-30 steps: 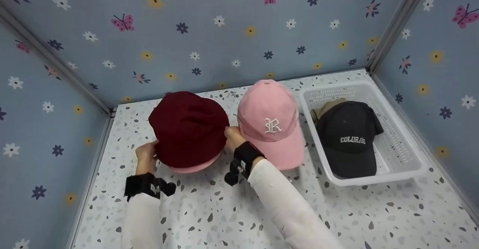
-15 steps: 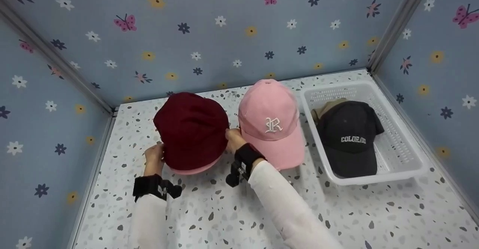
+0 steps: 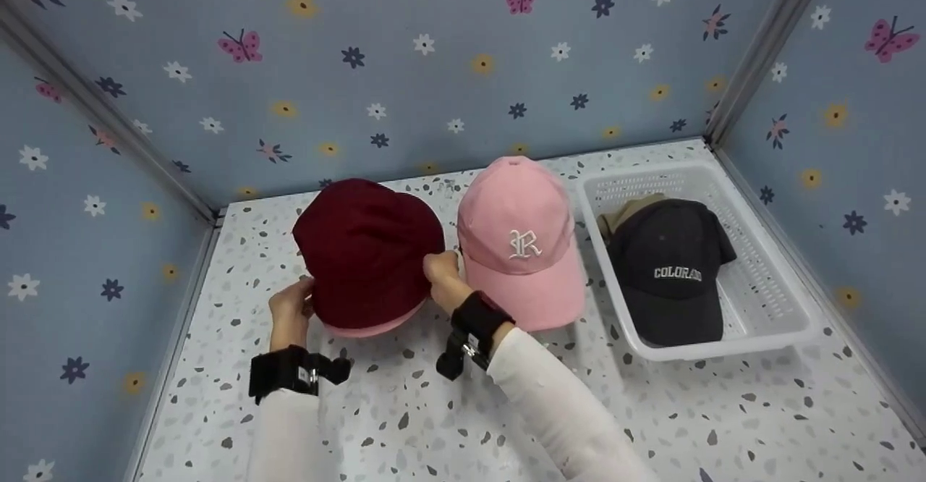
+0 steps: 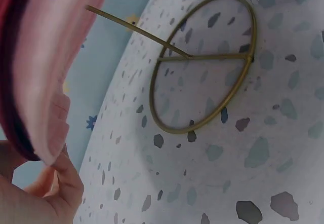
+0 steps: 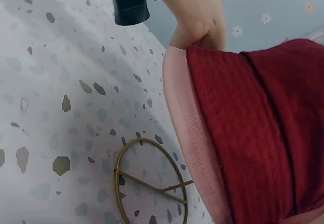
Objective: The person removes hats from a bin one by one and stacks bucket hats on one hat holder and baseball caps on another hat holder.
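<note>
A dark red brimmed hat [image 3: 365,258] with a pink underside sits over a gold wire stand, whose round base [image 4: 253,41] rests on the speckled surface. At the hat's left edge, my left hand [image 3: 289,307] pinches the brim between thumb and fingers; the left wrist view shows this hold close up. My right hand [image 3: 443,273] grips the brim on the opposite side, fingers curled at the fabric. In the right wrist view the red stitched brim [image 5: 238,133] slopes down, with its pink lining [image 5: 190,127] beneath. The stand's top is hidden inside the hat.
A pink cap [image 3: 517,243] with a white letter R stands just right of my right hand. Farther right, a white perforated basket [image 3: 774,286] holds a black cap [image 3: 669,272] lettered COLORADO and a khaki cap [image 3: 629,210]. Flowered panels [image 3: 463,55] enclose the table [image 3: 405,409].
My left hand has moved slightly right and toward me along the brim. My right hand has shifted a little left over the hat's edge. The other caps stay put.
</note>
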A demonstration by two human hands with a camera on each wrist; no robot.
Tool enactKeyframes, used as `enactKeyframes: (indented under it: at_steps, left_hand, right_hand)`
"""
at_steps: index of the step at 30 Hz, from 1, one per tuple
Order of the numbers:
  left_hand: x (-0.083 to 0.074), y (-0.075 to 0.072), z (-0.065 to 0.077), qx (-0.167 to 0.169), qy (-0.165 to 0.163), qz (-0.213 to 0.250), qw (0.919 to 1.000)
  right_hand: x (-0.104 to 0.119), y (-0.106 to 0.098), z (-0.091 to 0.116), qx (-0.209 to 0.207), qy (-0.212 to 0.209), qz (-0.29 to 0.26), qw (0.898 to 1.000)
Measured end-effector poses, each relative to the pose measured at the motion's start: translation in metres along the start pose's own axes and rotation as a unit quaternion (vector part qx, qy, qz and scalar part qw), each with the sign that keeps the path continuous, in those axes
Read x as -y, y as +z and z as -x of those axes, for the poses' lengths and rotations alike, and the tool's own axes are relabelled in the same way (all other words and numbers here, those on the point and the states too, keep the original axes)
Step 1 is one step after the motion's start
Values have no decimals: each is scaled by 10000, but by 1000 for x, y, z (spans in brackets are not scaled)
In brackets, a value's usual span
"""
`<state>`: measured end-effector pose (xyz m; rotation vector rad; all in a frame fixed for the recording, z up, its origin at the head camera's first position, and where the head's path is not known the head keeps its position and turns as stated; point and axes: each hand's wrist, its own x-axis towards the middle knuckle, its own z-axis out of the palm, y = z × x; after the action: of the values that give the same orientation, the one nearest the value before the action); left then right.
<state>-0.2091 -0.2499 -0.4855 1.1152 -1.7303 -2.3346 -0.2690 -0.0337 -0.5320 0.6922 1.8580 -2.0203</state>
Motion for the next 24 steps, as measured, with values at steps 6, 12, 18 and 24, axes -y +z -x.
enactKeyframes:
  at_steps: [6,12,18,24]
  left_hand:
    - [4,-3,3,-408,392,-45,9984]
    - [7,-1,23,-834,1034,-291,9907]
    - [10,10,49,-1250,2031,-106,9711]
    - [9,26,83,-1279,3019,60,9447]
  right_hand:
    - [42,-18,96,529,-188,211,9982]
    - [35,-23,111,513,-850,851,9914]
    - [29,-38,130,887,-1764,700,9778]
    - [31,-59,146,1509,-2612,632,9513]
